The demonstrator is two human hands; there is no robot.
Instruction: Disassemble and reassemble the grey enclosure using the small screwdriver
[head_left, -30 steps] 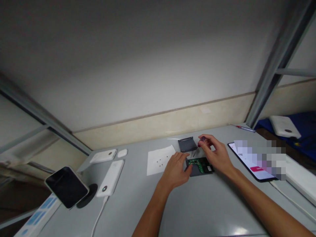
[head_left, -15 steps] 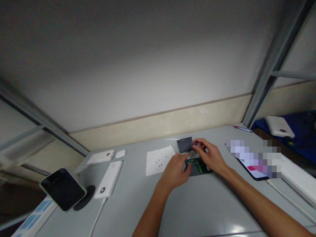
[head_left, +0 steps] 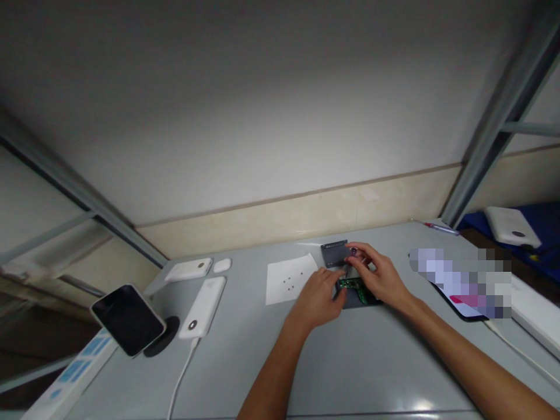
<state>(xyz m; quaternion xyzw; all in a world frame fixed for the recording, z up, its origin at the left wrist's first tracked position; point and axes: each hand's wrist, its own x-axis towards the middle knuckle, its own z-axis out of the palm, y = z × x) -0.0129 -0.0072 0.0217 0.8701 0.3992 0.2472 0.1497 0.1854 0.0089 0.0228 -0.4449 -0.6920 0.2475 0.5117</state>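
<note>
Head view: compared with a second ago, your right hand (head_left: 380, 280) is sitting nearer the left end of the green circuit board (head_left: 359, 288), and the screwdriver (head_left: 354, 252) is standing steeper. Your right fingers are pinching its handle; contact at its tip is staying too small to tell. Your left hand (head_left: 317, 296) is grasping the dark casing's (head_left: 351, 301) left end, thumb and forefinger slightly parted, on the worktop (head_left: 371, 364).
</note>
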